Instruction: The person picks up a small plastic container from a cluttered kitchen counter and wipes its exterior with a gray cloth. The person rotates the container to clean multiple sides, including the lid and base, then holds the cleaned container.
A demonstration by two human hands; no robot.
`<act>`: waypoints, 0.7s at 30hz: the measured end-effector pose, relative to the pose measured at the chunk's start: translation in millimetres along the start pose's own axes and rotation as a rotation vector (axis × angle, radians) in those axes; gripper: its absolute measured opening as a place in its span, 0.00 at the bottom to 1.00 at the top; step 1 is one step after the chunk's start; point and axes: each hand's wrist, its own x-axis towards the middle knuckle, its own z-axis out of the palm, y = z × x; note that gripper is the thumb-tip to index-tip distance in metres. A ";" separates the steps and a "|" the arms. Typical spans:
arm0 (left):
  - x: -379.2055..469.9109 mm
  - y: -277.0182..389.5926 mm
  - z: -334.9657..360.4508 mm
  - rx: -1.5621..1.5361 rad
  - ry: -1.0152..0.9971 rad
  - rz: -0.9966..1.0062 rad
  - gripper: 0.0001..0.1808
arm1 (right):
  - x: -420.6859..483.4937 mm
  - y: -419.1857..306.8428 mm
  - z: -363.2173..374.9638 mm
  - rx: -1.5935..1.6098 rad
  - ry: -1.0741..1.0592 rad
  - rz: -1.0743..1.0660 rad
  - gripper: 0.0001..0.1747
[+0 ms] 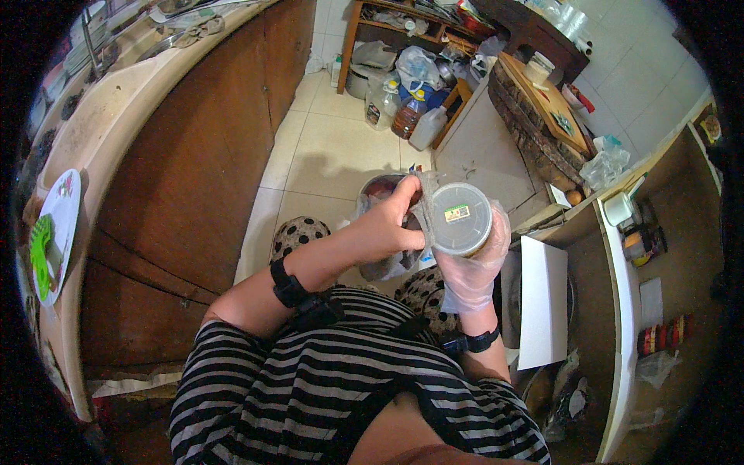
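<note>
My right hand (479, 264), in a clear plastic glove, grips a round plastic container with a translucent lid (465, 235). The lid faces up and carries a small printed label. Between finger and thumb, my bare left hand (386, 224) holds a grey cloth (429, 200) against the left side of the container. The container's wall and its contents are mostly hidden by the lid. Below my left forearm and hand stands a round bin (365, 192) with a plastic bag in it, partly covered from view.
On the left counter, a plate (71, 232) holds a green brush (39, 253). Several plastic bottles (409, 116) stand on the tiled floor ahead. A wooden cutting board (540, 107) bearing a jar (539, 67) lies at the right. Open shelving (613, 325) runs along my right side.
</note>
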 end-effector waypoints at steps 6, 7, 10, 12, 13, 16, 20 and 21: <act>-2.4 1.4 5.4 0.042 0.011 0.078 0.44 | 0.1 -5.5 -0.4 0.087 -0.013 0.111 0.55; -3.0 1.4 6.1 0.039 0.027 0.096 0.44 | 0.0 -6.7 0.0 0.172 -0.028 0.179 0.55; -2.7 -1.0 5.0 -0.012 0.037 0.088 0.42 | 1.1 -9.4 1.6 0.423 -0.038 0.325 0.56; -1.8 -4.7 1.6 -0.067 0.064 0.044 0.40 | 1.0 -11.1 1.3 0.544 -0.043 0.404 0.57; -1.3 -6.9 -0.3 -0.099 0.094 0.014 0.38 | 0.6 -11.6 0.9 0.594 -0.048 0.427 0.58; -3.9 -11.3 -5.7 -0.265 0.141 -0.030 0.32 | -2.3 -12.0 -0.9 0.741 -0.064 0.483 0.61; -11.8 -6.4 -8.4 -0.350 0.275 -0.060 0.34 | -7.2 -12.9 -1.6 0.791 -0.087 0.453 0.64; -12.6 -3.4 -7.5 -0.386 0.343 -0.100 0.35 | -7.9 -13.9 -1.0 0.833 -0.079 0.442 0.64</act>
